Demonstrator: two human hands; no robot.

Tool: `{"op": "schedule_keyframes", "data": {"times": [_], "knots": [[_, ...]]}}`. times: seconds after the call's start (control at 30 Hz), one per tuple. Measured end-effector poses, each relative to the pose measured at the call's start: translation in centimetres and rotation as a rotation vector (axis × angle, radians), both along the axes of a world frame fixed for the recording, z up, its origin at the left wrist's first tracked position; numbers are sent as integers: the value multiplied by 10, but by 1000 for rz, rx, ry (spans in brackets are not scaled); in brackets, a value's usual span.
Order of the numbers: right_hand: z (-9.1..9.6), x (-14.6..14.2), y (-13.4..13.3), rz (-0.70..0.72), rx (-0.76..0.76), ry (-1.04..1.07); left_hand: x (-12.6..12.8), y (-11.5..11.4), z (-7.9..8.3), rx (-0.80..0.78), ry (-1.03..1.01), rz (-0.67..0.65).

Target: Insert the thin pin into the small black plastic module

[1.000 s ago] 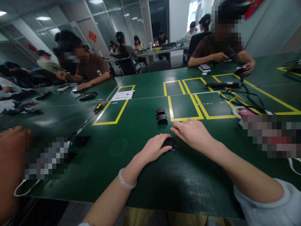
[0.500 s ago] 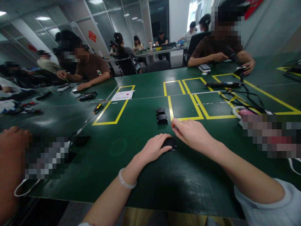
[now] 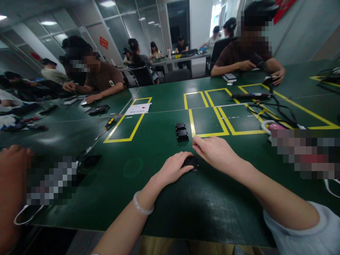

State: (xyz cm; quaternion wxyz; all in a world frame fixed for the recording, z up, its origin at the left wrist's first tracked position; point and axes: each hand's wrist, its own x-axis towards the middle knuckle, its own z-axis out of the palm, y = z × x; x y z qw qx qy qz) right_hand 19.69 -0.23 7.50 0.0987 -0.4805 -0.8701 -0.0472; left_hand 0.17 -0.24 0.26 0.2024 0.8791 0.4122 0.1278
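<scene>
On the green table, my left hand (image 3: 174, 166) is closed round the left side of a small flat black block (image 3: 194, 163). Small bright spots show along the block's right edge. Just above that edge my right hand (image 3: 212, 148) is pinched, thumb and fingertips together, pointing down. A thin dark bit shows under the fingertips, but I cannot make out what it is. Beyond my hands lies a black piece with two raised square sections (image 3: 182, 132), apart from both hands.
Yellow tape outlines (image 3: 209, 134) mark the table. To the left lie a yellow-black screwdriver (image 3: 109, 123) and a paper sheet (image 3: 138, 108). Black cables (image 3: 283, 111) and a tape roll (image 3: 266, 126) are at the right. Co-workers sit across, and another person's arm (image 3: 12, 198) reaches in at left.
Both hands keep almost the same place at the black block. The whole view has shifted very slightly.
</scene>
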Motion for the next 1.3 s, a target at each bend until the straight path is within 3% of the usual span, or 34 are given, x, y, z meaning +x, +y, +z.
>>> {"op": "schedule_keyframes", "data": {"times": [0.2,0.4,0.67,0.87,1.3], "knots": [[1,0,-4,46,13,94,0,0,-1,6,4,9],[-2,0,-1,6,3,-5,0,0,-1,-3,4,6],[2,0,-4,38,3,90,0,0,-1,7,-3,9],[1,0,-2,6,-14,-15,0,0,-1,4,3,3],[3,3,-1,23,-73,88,0,0,0,-4,-7,7]]}}
